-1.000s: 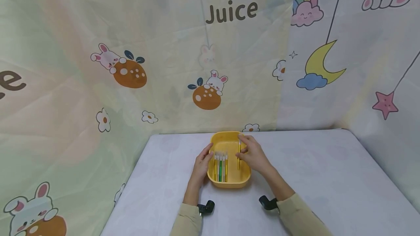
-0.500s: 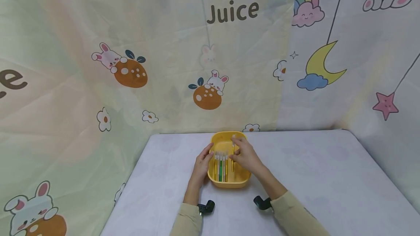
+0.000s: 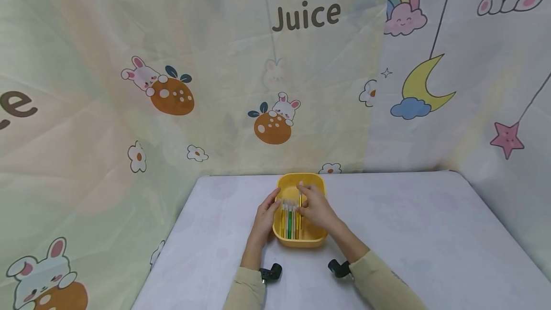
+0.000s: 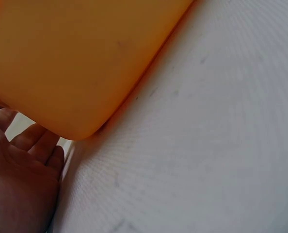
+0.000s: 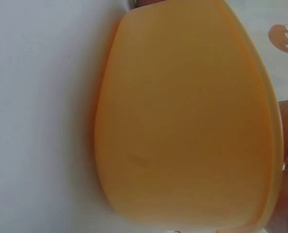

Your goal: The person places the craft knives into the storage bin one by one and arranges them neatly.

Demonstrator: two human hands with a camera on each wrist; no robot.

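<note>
A yellow tray (image 3: 301,243) with raised walls stands on the table, holding a row of several thin pencil-like sticks (image 3: 290,222) with pale tops on its left side. My left hand (image 3: 263,217) rests against the tray's left wall, fingertips right at the rim; in the left wrist view its relaxed fingers (image 4: 30,141) show beyond the tray's corner. My right hand (image 3: 319,210) reaches over the right wall and pinches an upright-lying yellow stick (image 3: 300,222) with a pale top, just right of the row. The tray wall (image 5: 183,111) hides the sticks in the right wrist view.
A white cloth (image 3: 413,233) covers the table, whose back edge runs close behind the tray. Printed curtains (image 3: 224,71) hang behind and at the sides. Black wrist cameras (image 3: 271,272) sit at both sleeves.
My right hand has moved left inside the tray with the yellow stick, bringing it close to the row. The left hand and tray have stayed in place.
</note>
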